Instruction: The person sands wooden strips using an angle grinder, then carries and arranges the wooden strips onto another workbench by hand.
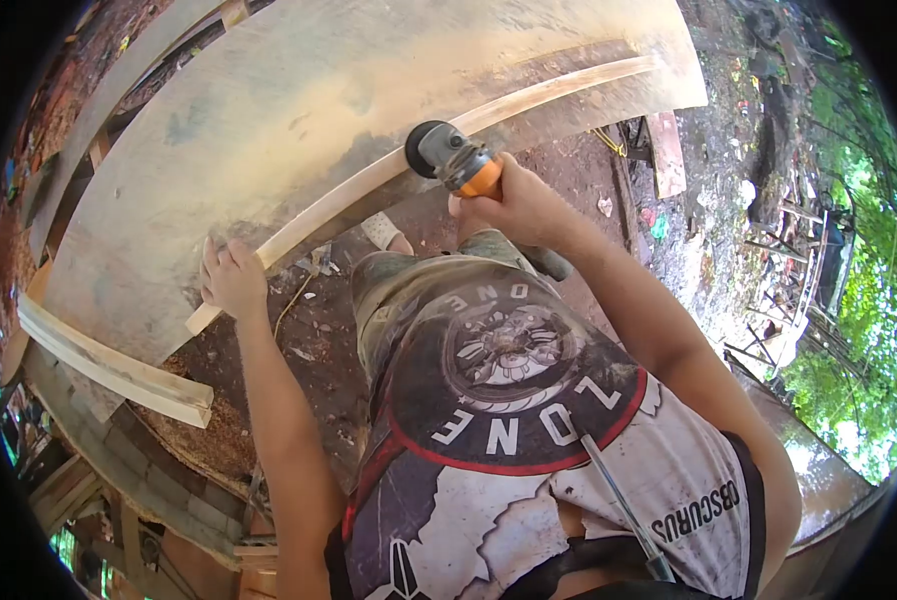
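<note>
Apparently grinding: curved wood strip [336, 207] lies along the board's edge [219, 120].
Your right hand [517, 205] grips the orange-and-grey grinder [456, 162], its disc [424, 148] at the strip; your left hand [235, 280] is closed around the strip near one end. Judged: any further pass calls for a steady disc angle, fingers clear. Shirt [529, 480] reads "ZONE" and "OBSCURUS"; no grinder label legible.

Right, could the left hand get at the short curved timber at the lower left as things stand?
Probably yes: the left hand is fairly near the short curved timber, with nothing visible standing between, though it would have to leave the long strip.
</note>
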`<state>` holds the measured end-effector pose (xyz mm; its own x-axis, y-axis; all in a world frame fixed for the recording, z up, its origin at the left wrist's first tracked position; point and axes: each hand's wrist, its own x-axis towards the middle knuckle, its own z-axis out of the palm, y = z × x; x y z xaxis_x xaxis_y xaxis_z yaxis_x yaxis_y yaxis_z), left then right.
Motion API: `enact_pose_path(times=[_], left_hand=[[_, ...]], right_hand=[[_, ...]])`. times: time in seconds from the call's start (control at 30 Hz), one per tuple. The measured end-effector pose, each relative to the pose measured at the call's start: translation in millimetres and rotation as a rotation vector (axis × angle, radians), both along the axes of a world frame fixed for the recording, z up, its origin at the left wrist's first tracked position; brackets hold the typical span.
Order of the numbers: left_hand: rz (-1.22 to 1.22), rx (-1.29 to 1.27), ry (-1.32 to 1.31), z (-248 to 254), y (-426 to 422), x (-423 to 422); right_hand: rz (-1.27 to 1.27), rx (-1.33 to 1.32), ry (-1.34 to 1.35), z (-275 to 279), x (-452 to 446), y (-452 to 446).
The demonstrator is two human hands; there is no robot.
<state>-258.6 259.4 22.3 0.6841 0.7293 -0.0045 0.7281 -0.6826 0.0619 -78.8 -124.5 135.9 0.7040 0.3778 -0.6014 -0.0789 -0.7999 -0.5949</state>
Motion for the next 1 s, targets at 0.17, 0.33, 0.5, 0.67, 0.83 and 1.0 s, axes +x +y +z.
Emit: enact_pose_path(times=[0.17, 0.33, 0.5, 0.67, 0.83, 1.0], left_hand=[[0.009, -0.045, 0.031, 0, 3, -1], [0.024, -0.079, 0.069, 6, 2, 4], [0.060, -0.050, 0.145, 9, 5, 3], [0.054, -0.034, 0.142, 7, 18, -8], [0.020, 0.003, 0.133, -2, 28, -17], [-0.146, -0.029, 0.201, 0, -14, 17]], right_hand=[[-0.049, 0.016, -0.016, 7, 14, -18], [-0.110, 0.018, 0.002, 10, 30, -39], [-0.214, 0.151, -0.018, -6, 41, -65], [-0.255, 0.093, 0.103, 25, 49, -67], [-0.279, 0.195, 0.007, -6, 52, -92], [-0.287, 0.145, -0.039, 10, 61, -101]])
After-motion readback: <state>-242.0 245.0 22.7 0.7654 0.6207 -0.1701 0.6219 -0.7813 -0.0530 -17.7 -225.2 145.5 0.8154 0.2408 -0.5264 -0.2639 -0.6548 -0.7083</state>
